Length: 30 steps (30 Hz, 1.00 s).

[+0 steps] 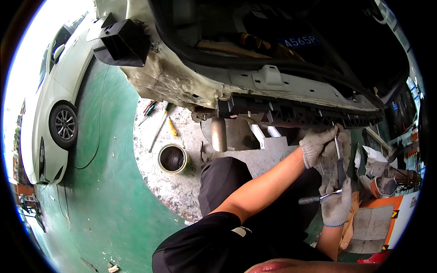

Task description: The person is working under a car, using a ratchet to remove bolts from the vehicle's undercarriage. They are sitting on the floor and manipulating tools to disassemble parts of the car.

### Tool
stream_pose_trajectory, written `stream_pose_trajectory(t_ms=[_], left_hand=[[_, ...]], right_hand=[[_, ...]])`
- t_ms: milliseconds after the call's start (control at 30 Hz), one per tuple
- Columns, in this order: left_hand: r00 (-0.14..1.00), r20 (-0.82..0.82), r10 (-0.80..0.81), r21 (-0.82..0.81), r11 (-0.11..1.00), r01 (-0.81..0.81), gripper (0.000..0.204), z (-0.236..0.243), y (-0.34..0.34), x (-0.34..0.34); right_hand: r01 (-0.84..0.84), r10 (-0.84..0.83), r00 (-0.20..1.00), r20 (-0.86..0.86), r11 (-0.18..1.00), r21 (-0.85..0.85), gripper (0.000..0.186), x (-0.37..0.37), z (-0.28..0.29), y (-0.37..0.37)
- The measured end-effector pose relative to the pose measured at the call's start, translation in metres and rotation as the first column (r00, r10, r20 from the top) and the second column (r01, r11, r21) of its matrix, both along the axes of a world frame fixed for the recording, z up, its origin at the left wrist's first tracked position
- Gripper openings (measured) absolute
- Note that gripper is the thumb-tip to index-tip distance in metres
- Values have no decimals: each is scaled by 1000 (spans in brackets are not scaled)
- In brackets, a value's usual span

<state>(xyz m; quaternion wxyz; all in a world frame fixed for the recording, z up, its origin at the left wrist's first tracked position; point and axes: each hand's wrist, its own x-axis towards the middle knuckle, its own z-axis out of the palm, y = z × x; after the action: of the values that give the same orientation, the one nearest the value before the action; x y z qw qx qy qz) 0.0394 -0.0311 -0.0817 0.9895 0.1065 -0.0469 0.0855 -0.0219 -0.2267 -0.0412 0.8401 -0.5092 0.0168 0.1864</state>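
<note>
My left hand [317, 144], in a knit glove, has its fingers closed at the lower edge of a black plastic bracket [282, 114] beneath an open car rear, beside an upright screwdriver shaft; what they grip is unclear. My gloved right hand [335, 205] is below it, closed on a screwdriver [310, 200] lying crosswise, just under the black handle of the upright screwdriver [340, 169]. A dirty pale body panel [177, 86] runs above the bracket. A metal exhaust pipe [218, 135] points down left of my hands.
A stained round board [150, 182] holds loose tools [159, 125], a yellow-handled tool [172, 127] and an open tin [173, 158]. A white car [59, 86] stands left on green floor, with a cable [93, 159] nearby. Parts clutter [387, 177] and an orange-white stand [400, 209] sit right.
</note>
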Motion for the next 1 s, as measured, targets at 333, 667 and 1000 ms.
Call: stream_pose_trajectory(t_ms=[333,667,1000], left_hand=[[981,182,-73,47,997,65,31,-9,6,1],[996,35,-77,33,997,76,24,-6,8,0],[1000,-27,-10,180,984,15,30,-27,-3,21]], right_hand=[[-224,299,902,310,941,-254,47,31,-18,-27],[437,75,728,682,715,-545,39,4,-10,27],[556,388,530,753,511,-655,42,14,-9,3]])
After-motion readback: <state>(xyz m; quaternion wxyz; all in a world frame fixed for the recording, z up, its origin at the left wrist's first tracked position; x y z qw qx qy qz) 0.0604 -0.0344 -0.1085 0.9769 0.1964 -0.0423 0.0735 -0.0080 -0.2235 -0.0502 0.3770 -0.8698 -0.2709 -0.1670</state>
